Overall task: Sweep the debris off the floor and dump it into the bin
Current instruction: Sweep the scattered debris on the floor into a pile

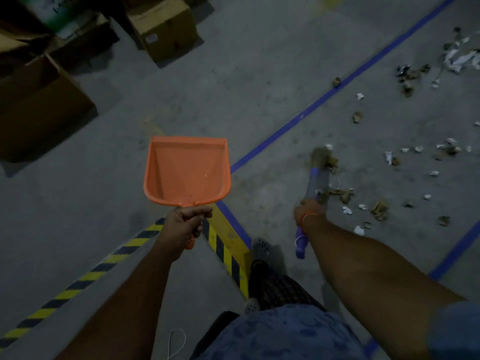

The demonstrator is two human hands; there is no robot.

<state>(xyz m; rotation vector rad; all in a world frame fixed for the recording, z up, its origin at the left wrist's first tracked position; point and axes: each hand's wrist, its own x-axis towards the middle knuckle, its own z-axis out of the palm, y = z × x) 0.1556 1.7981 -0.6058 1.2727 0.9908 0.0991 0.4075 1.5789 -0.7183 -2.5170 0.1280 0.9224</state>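
My left hand (181, 227) grips the handle of an orange dustpan (187, 170), held above the floor with its inside empty and its mouth pointing away from me. My right hand (309, 211) is closed on the purple handle of a short broom (318, 178); its brown bristles touch the grey floor near the blue line. Debris (405, 152), torn white paper and brown scraps, lies scattered to the right of the broom, with a denser heap (457, 58) at the far right. No bin is in view.
Cardboard boxes (44, 105) stand along the left and top left (161, 27). Blue floor tape (337, 87) runs diagonally; yellow-black hazard tape (85, 276) crosses near my feet (259, 248).
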